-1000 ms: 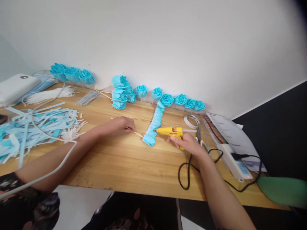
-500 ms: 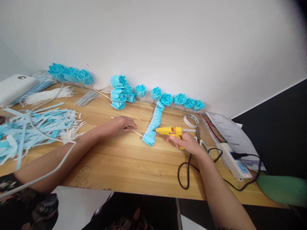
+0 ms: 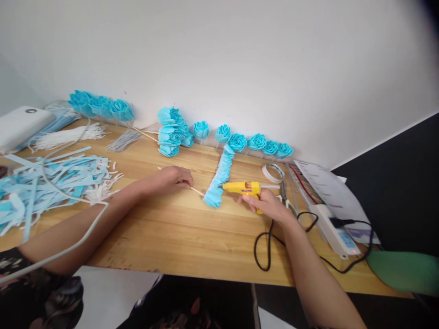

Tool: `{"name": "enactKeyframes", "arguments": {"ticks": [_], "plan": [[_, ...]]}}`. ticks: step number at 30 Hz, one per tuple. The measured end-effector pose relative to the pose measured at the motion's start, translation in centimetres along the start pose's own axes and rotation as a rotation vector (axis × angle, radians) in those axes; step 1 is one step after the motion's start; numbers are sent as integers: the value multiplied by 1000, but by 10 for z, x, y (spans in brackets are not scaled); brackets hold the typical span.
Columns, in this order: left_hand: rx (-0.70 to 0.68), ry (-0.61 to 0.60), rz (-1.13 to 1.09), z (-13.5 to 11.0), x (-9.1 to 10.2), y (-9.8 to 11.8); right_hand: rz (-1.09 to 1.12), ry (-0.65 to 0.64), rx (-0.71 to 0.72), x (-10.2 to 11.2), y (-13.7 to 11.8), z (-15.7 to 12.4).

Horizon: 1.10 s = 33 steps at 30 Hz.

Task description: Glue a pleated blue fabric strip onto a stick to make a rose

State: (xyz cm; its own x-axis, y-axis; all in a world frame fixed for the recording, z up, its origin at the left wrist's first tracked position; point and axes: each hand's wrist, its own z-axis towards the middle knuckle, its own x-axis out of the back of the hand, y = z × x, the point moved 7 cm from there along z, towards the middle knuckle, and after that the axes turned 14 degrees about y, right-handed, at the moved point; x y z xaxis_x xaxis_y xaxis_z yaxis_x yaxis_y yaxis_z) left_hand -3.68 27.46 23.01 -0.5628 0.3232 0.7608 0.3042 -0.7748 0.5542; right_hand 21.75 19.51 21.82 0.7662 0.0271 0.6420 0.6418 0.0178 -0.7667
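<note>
My left hand is closed around a thin wooden stick, whose right end meets the near end of a blue ruffled strip. The strip lies slantwise on the table, running back toward the flowers by the wall. A yellow glue gun is gripped in my right hand. Its nozzle points left and sits at the strip's right edge near the lower end; I cannot tell whether they touch. A clear glue stick pokes out of the gun's back.
Blue flowers line the wall. Blue and white strips and grey wires lie left, crossed by a white cable. A tape roll, scissors, a black cord and a power strip are on the right.
The near end of the blue strip and the stick's tip have shifted very slightly up and left with my left hand. The glue gun stays in practically the same place.
</note>
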Motion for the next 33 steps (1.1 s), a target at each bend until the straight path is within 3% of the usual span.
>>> {"name": "enactKeyframes", "arguments": {"ticks": [8, 13, 21, 33], "plan": [[-8, -33, -4, -2, 0, -4, 15, -25, -2, -2, -2, -2], [23, 15, 38, -1, 0, -1, 31, -22, -9, -3, -6, -2], [-69, 77, 30, 0, -3, -1, 33, -22, -1, -3, -5, 0], [-78, 79, 18, 1, -2, -1, 52, -30, 4, -4, -5, -1]]}}
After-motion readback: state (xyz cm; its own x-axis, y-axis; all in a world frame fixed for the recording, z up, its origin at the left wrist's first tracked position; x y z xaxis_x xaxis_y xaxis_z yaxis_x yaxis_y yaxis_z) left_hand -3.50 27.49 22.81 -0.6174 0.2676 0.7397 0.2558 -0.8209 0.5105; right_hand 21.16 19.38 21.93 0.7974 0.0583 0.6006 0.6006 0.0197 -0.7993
